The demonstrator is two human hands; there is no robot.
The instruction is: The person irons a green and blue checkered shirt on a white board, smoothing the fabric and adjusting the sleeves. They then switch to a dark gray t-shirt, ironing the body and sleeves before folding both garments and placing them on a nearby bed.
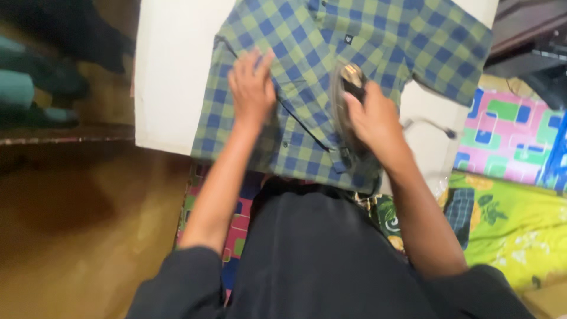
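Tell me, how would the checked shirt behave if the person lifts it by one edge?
The checked shirt would probably droop and fold: it is thin cloth, already hanging over the white board. It seems light. The left hand pressing it suggests it slides easily.

A blue-and-green checked shirt (378, 41) lies spread flat, front up, its button placket running down between the two sets of fingers. The cloth under the left fingers (251, 68) looks smooth; below them the hem hangs a little over the near edge. A clothes iron (348, 88) stands soleplate-down on the shirt, its dark handle wrapped by the right fingers (354, 103), its metal-trimmed nose poking out just beyond them. Blur hides finer detail.
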